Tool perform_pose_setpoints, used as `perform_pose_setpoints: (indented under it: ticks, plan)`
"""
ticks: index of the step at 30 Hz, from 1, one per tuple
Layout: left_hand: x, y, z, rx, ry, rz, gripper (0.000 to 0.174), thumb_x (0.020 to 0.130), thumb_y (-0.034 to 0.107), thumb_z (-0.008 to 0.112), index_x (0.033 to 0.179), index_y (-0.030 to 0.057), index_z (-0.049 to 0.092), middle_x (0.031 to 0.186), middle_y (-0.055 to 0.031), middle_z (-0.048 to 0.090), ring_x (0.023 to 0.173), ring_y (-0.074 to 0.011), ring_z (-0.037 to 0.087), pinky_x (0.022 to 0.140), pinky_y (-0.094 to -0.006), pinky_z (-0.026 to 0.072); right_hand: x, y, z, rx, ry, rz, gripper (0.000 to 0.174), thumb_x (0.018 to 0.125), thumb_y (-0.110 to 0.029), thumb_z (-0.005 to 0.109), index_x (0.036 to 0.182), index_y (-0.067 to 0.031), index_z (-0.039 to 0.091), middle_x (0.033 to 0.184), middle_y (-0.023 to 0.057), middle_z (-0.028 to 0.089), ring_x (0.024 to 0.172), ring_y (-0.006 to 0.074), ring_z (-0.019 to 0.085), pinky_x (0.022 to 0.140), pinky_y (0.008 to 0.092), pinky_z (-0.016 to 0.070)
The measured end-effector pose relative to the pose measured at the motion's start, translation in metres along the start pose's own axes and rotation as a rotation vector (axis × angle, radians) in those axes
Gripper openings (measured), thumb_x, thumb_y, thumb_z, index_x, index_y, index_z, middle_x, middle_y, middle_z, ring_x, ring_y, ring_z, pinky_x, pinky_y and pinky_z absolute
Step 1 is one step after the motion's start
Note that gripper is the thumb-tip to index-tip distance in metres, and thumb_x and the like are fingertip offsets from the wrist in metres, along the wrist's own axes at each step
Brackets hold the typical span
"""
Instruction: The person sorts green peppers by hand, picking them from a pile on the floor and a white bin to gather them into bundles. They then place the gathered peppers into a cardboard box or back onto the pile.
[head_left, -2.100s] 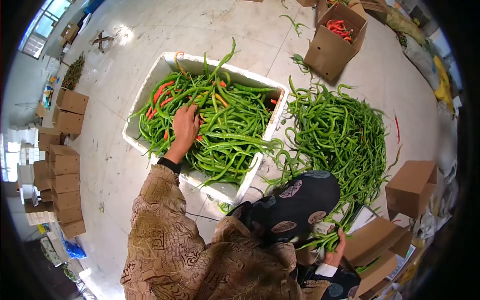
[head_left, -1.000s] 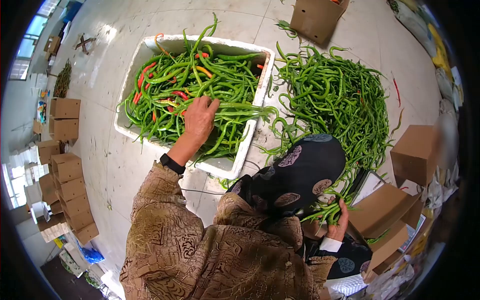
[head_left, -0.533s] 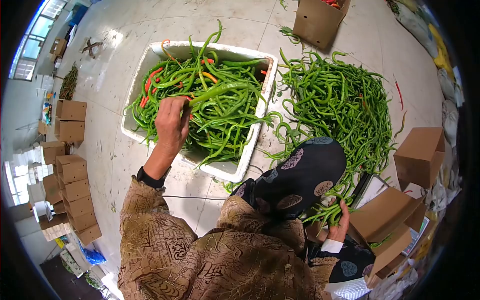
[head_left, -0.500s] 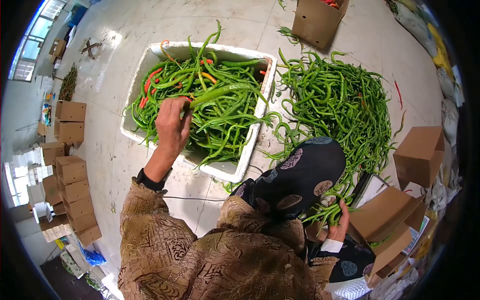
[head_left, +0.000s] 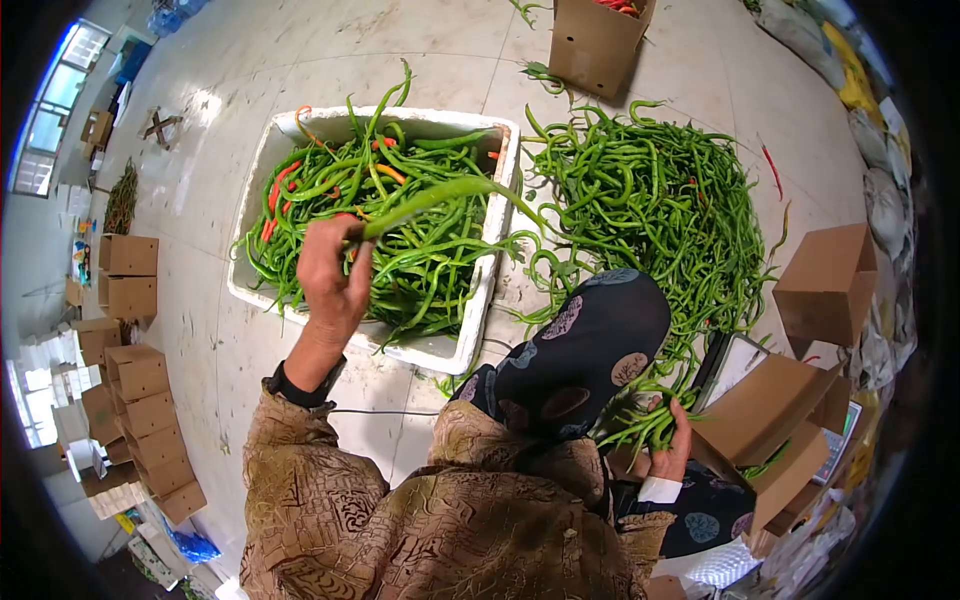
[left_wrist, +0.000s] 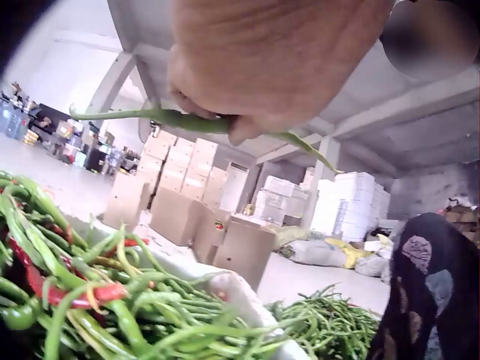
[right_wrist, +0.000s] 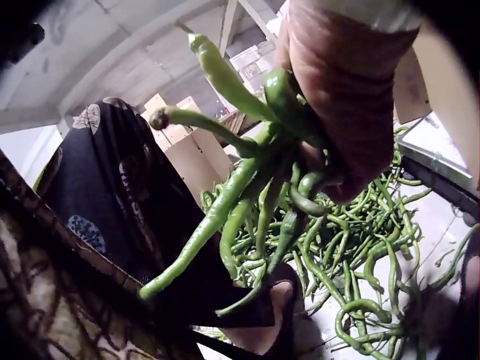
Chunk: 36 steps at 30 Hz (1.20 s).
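Observation:
My left hand (head_left: 332,272) is raised over the near side of the white foam box (head_left: 428,352), pinching a long green chili pepper (head_left: 440,200) that points to the right. In the left wrist view the same chili pepper (left_wrist: 187,121) sticks out on both sides of the fingers, above the heap. Green chilies with some red and orange ones fill much of the box. By the right knee, my right hand (head_left: 676,446) grips a bunch of green chilies (head_left: 642,422). Up close in the right wrist view, that bunch (right_wrist: 225,202) fans out from the curled fingers.
A large pile of green chilies (head_left: 660,210) lies on the floor right of the box. Open cardboard boxes stand at the right (head_left: 825,285), lower right (head_left: 765,410) and back, the back carton (head_left: 595,45) holding red chilies. A cable (head_left: 385,411) crosses the floor.
My left hand has moved over the chilies in the box, taken a green chili and lifted it toward the near left. The right hand keeps its bunch in place. The head view has shifted.

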<state>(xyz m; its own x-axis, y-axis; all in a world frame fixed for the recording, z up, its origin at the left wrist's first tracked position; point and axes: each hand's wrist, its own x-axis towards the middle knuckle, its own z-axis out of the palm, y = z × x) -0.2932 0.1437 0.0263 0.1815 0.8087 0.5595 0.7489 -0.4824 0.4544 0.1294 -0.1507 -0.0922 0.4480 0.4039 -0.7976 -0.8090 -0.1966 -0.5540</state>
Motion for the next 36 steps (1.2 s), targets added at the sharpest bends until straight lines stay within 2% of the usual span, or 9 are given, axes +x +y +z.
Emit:
perform_pose_setpoints:
  ticks: [2, 4, 7, 12, 17, 25, 29, 35, 36]
  plan:
    - [0.001, -0.023, -0.004, 0.090, 0.059, -0.030, 0.022, 0.079, -0.005, 0.066, 0.099, 0.0013, 0.060, 0.089, -0.0083, 0.062, 0.076, -0.0177, 0.059, 0.065, -0.0267, 0.0472, 0.000, -0.002, -0.004, 0.003, -0.015, -0.002, 0.023, 0.089, -0.016, 0.062, 0.106, -0.0013, 0.060, 0.088, 0.0126, 0.067, 0.080, 0.0225, 0.064, 0.072, 0.0333, 0.0540]
    - [0.006, -0.054, -0.012, 0.299, 0.110, 0.023, 0.035, 0.084, 0.004, 0.069, 0.117, 0.0042, 0.058, 0.107, -0.0107, 0.060, 0.091, -0.0196, 0.059, 0.068, -0.0286, 0.0485, 0.006, -0.006, -0.014, 0.008, -0.036, 0.011, 0.027, 0.090, -0.017, 0.061, 0.111, -0.0003, 0.059, 0.095, 0.0135, 0.067, 0.087, 0.0241, 0.065, 0.077, 0.0360, 0.0545]
    - [0.006, -0.011, -0.009, -0.012, 0.122, -0.251, 0.042, 0.092, 0.011, 0.062, 0.130, -0.0015, 0.050, 0.126, -0.0130, 0.056, 0.112, -0.0209, 0.055, 0.094, -0.0310, 0.0445, -0.017, -0.033, 0.000, -0.020, -0.113, -0.063, 0.028, 0.091, -0.017, 0.059, 0.114, -0.0008, 0.060, 0.100, 0.0124, 0.068, 0.089, 0.0234, 0.067, 0.076, 0.0366, 0.0564]
    - [-0.012, 0.127, 0.022, -0.820, -0.334, -0.546, 0.019, 0.088, 0.006, 0.059, 0.105, -0.0016, 0.061, 0.091, -0.0071, 0.063, 0.080, -0.0131, 0.058, 0.071, -0.0248, 0.0464, -0.053, -0.079, 0.029, 0.097, -0.368, -0.210, 0.039, 0.091, -0.015, 0.057, 0.122, 0.0085, 0.054, 0.110, 0.0195, 0.065, 0.099, 0.0251, 0.066, 0.083, 0.0375, 0.0565]
    - [-0.014, 0.239, 0.072, -1.211, -0.841, -0.682, 0.029, 0.086, 0.009, 0.063, 0.112, -0.0028, 0.058, 0.098, -0.0108, 0.065, 0.083, -0.0147, 0.061, 0.076, -0.0263, 0.0476, -0.060, -0.080, 0.029, 0.244, -0.569, -0.174, 0.043, 0.091, -0.012, 0.057, 0.127, 0.0097, 0.049, 0.116, 0.0227, 0.062, 0.105, 0.0284, 0.064, 0.089, 0.0393, 0.0551]
    - [-0.073, 0.317, 0.139, -1.129, -1.178, -0.502, 0.024, 0.086, 0.011, 0.069, 0.106, 0.0000, 0.062, 0.093, -0.0024, 0.063, 0.082, -0.0095, 0.057, 0.075, -0.0250, 0.0474, -0.066, -0.088, 0.001, 0.360, -0.612, -0.160, 0.038, 0.095, -0.011, 0.053, 0.129, 0.0040, 0.048, 0.116, 0.0162, 0.063, 0.102, 0.0237, 0.064, 0.088, 0.0363, 0.0544]
    - [-0.091, 0.338, 0.157, -0.913, -0.823, 0.276, 0.035, 0.076, 0.006, 0.077, 0.107, 0.0005, 0.061, 0.091, -0.0052, 0.060, 0.074, -0.0120, 0.056, 0.065, -0.0248, 0.0460, -0.063, -0.083, -0.012, 0.343, -0.604, -0.209, 0.038, 0.094, -0.010, 0.053, 0.130, 0.0023, 0.047, 0.117, 0.0148, 0.062, 0.102, 0.0226, 0.064, 0.089, 0.0356, 0.0538]
    - [-0.120, 0.361, 0.180, -0.907, -0.828, 0.292, 0.037, 0.072, 0.006, 0.079, 0.102, -0.0015, 0.059, 0.093, -0.0057, 0.059, 0.081, -0.0131, 0.056, 0.072, -0.0257, 0.0463, -0.069, -0.082, -0.032, 0.302, -0.526, -0.388, 0.045, 0.090, -0.004, 0.058, 0.133, -0.0009, 0.046, 0.121, 0.0107, 0.060, 0.111, 0.0196, 0.058, 0.097, 0.0320, 0.0458]
    - [-0.123, 0.364, 0.181, -0.905, -0.941, 0.104, 0.036, 0.074, 0.007, 0.079, 0.103, -0.0015, 0.058, 0.093, -0.0044, 0.059, 0.082, -0.0118, 0.055, 0.073, -0.0254, 0.0462, -0.064, -0.077, -0.035, 0.309, -0.506, -0.420, 0.050, 0.087, -0.002, 0.062, 0.134, -0.0014, 0.046, 0.121, 0.0085, 0.060, 0.113, 0.0184, 0.057, 0.098, 0.0300, 0.0435]
